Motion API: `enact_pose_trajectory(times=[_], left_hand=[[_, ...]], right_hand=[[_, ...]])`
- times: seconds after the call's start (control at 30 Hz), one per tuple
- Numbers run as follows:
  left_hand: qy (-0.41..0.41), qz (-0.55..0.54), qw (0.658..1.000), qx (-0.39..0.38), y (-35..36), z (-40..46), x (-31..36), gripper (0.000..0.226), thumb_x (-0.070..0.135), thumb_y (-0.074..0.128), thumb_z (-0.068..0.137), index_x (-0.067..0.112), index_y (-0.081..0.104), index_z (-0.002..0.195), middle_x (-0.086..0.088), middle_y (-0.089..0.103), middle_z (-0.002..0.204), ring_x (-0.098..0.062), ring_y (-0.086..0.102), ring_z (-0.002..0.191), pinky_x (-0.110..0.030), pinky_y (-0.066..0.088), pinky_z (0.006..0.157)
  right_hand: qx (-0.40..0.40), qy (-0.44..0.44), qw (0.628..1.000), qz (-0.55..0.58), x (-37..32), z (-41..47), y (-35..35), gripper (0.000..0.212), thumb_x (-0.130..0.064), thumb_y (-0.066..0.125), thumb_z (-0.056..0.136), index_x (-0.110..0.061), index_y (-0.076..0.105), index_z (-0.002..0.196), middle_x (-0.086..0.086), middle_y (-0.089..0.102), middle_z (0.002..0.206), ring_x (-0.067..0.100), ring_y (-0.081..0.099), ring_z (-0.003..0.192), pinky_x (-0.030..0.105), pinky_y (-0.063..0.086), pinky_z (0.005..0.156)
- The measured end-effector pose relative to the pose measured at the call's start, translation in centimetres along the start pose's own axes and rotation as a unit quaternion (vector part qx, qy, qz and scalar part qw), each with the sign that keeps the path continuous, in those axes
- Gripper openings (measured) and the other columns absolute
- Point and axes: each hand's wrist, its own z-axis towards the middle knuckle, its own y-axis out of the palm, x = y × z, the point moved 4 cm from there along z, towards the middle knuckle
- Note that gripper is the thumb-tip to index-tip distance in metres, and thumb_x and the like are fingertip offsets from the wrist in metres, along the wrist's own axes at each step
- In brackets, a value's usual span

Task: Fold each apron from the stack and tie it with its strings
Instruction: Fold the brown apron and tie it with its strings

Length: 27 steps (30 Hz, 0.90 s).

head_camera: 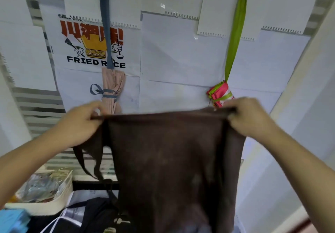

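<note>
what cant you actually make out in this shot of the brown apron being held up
Head view only:
- Brown apron: its lower part is cut off by the bottom edge.
- Left hand and right hand: fingertips hidden in the apron's top edge.
- Apron strings: motion-blurred; ends unclear.
- Poster: lettering partly covered by the blue strap.
- Dark stack: hidden behind the apron.

Wall and clutter
A fried-rice poster (pixel 94 51) is hanging among blank paper sheets (pixel 181 51); a white basket (pixel 47 194) is sitting lower left.

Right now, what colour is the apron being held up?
Dark brown apron, plain, no pattern; seen best in the head view.
</note>
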Motion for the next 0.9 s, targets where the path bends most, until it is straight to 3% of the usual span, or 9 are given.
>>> enact_pose_trajectory(times=[0.07,0.1,0.17,0.23,0.43,0.5,0.63,0.77,0.9], left_hand=[[0.078,-0.017,0.987,0.137,-1.9,-1.0,0.6,0.025,0.010,0.062,0.093,0.032,0.059,0.104,-0.005,0.060,0.064,-0.019,0.056,0.056,-0.032,0.041,0.052],[0.112,0.018,0.987,0.115,-1.7,-1.6,0.2,0.026,0.012,0.063,0.093,0.032,0.058,0.108,-0.002,0.060,0.066,-0.016,0.056,0.054,-0.030,0.042,0.052],[0.110,0.161,0.972,-0.134,0.8,-2.9,-2.6,0.022,0.024,0.069,0.095,0.041,0.060,0.107,0.010,0.066,0.077,-0.003,0.062,0.063,-0.024,0.049,0.059],[0.035,0.300,0.880,-0.366,3.3,-4.7,-6.6,0.008,0.046,0.064,0.098,0.042,0.067,0.105,0.016,0.069,0.088,0.003,0.065,0.078,-0.022,0.052,0.074],[-0.023,0.271,0.876,-0.399,4.5,-4.6,-7.8,0.027,0.065,0.056,0.088,0.044,0.072,0.095,0.019,0.071,0.098,0.003,0.065,0.089,-0.027,0.055,0.087],[-0.022,0.167,0.912,-0.373,5.7,-4.4,-4.5,0.018,0.065,0.065,0.086,0.052,0.067,0.099,0.025,0.070,0.106,0.010,0.064,0.096,-0.022,0.053,0.092],[-0.018,-0.079,0.921,-0.382,10.0,-6.2,3.6,0.068,0.075,0.080,0.072,0.055,0.053,0.130,0.027,0.064,0.129,0.008,0.060,0.122,-0.026,0.047,0.108],[-0.054,-0.239,0.914,-0.324,12.6,-6.6,7.0,0.018,0.027,0.072,0.099,0.025,0.076,0.117,0.002,0.078,0.114,-0.014,0.073,0.111,-0.040,0.053,0.107],[-0.105,-0.325,0.898,-0.277,11.3,-5.9,7.0,0.021,0.018,0.063,0.103,0.016,0.079,0.117,-0.011,0.079,0.113,-0.027,0.074,0.110,-0.043,0.055,0.102]], right_hand=[[0.195,-0.061,0.979,0.023,-1.0,-1.7,-2.0,0.028,-0.009,0.057,0.080,-0.021,0.078,0.094,-0.002,0.072,0.084,0.024,0.064,0.085,0.033,0.046,0.072],[0.130,-0.097,0.987,0.006,-1.1,-2.4,-0.7,0.021,-0.011,0.061,0.083,-0.027,0.075,0.089,-0.006,0.066,0.080,0.026,0.064,0.085,0.034,0.044,0.069],[-0.223,-0.065,0.971,-0.058,0.3,-4.7,5.0,0.022,-0.027,0.073,0.091,-0.038,0.064,0.074,-0.012,0.057,0.074,0.024,0.065,0.082,0.033,0.045,0.066],[-0.413,0.015,0.910,-0.041,2.7,-7.3,8.4,0.028,-0.036,0.075,0.092,-0.040,0.063,0.067,-0.010,0.061,0.071,0.013,0.063,0.074,0.027,0.047,0.065],[-0.241,-0.023,0.956,0.167,-0.9,-5.5,8.9,0.025,-0.010,0.057,0.099,-0.029,0.064,0.083,-0.012,0.065,0.084,0.008,0.061,0.087,0.026,0.046,0.080],[-0.219,-0.036,0.953,0.208,-3.5,-4.8,9.2,0.025,-0.014,0.056,0.102,-0.027,0.060,0.081,-0.010,0.062,0.081,0.010,0.059,0.085,0.025,0.045,0.078],[-0.210,-0.080,0.938,0.263,-8.8,-4.1,10.0,0.019,-0.013,0.054,0.100,-0.020,0.063,0.084,-0.005,0.064,0.081,0.011,0.061,0.084,0.027,0.047,0.079],[-0.230,-0.092,0.926,0.284,-10.9,-4.1,9.8,0.017,-0.019,0.059,0.101,-0.021,0.069,0.088,-0.004,0.068,0.083,0.013,0.064,0.082,0.035,0.051,0.080],[-0.280,-0.049,0.925,0.254,-8.9,-4.2,8.4,0.018,-0.042,0.077,0.089,-0.025,0.070,0.085,-0.002,0.067,0.078,0.007,0.062,0.071,0.030,0.050,0.069]])
